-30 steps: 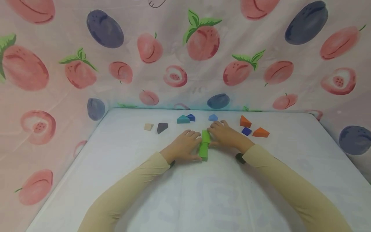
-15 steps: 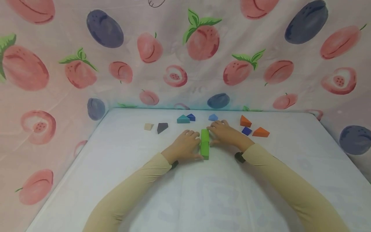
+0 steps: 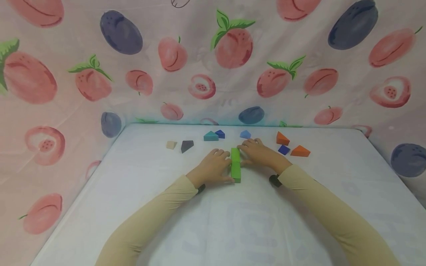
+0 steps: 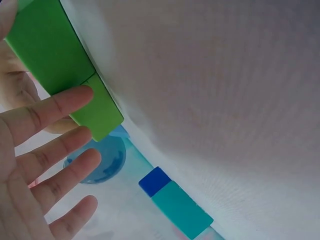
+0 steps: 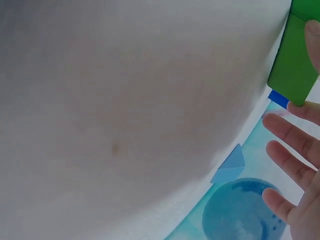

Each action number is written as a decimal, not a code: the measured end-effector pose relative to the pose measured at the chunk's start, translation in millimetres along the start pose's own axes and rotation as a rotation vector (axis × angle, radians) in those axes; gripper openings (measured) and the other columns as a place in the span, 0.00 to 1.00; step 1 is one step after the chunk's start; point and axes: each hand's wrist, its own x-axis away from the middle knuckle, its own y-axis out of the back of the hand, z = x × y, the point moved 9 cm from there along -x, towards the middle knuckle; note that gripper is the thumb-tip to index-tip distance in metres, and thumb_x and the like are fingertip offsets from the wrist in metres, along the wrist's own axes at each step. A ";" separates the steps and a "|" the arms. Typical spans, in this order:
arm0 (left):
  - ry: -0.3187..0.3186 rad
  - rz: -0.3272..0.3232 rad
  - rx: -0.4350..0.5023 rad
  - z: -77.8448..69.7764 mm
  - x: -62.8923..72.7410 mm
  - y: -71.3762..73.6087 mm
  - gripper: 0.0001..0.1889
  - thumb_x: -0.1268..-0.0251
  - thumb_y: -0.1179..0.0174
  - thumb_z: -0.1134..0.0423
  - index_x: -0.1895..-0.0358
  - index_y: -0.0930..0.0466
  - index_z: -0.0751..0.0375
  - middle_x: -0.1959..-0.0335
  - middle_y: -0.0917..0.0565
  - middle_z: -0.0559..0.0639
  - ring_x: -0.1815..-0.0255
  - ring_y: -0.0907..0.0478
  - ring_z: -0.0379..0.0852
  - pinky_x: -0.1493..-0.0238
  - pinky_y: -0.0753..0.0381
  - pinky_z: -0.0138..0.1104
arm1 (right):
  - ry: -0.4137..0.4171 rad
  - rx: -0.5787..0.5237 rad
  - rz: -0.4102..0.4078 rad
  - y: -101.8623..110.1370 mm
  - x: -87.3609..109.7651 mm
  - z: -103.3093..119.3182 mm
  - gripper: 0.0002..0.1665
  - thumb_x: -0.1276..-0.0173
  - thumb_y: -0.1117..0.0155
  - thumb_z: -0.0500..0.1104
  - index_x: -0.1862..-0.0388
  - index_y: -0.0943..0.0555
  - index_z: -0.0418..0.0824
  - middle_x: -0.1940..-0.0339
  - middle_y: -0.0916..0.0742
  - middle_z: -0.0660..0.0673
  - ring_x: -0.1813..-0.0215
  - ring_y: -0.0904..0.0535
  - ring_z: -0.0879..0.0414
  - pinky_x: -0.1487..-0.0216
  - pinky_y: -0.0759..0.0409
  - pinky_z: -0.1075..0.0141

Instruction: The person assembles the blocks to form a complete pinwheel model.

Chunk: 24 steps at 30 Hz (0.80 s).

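Observation:
Two green blocks lie end to end in a straight line in the head view, a far green block (image 3: 235,154) and a near green block (image 3: 236,171). My left hand (image 3: 213,168) is along their left side, thumb at the near end. In the left wrist view its index fingertip (image 4: 86,93) touches the side by the seam, the other fingers spread and extended. From the right, my right hand (image 3: 261,154) touches the far block, thumb (image 5: 313,42) against its side and index fingertip at its far end. Its remaining fingers reach out loosely.
Behind the hands lie a teal triangular block (image 3: 211,136), a dark blue block (image 3: 220,134) and a light blue block (image 3: 245,134). To the left are a beige block (image 3: 171,145) and a dark grey block (image 3: 187,146). Orange blocks (image 3: 300,151) and a purple-blue block (image 3: 284,150) lie right.
The two green blocks, offset and slightly angled one second ago, now form one straight line. My left hand has shifted slightly right with the near block; my right hand stays nearly in place.

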 end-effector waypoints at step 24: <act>-0.021 0.012 0.012 -2.4 -1.2 -2.7 0.36 0.49 0.47 0.27 0.47 0.24 0.53 0.41 0.25 0.52 0.37 0.30 0.50 0.30 0.38 0.44 | 0.031 0.014 -0.009 2.1 6.9 3.0 0.41 0.39 0.39 0.62 0.34 0.32 0.41 0.36 0.25 0.38 0.31 0.36 0.40 0.31 0.43 0.40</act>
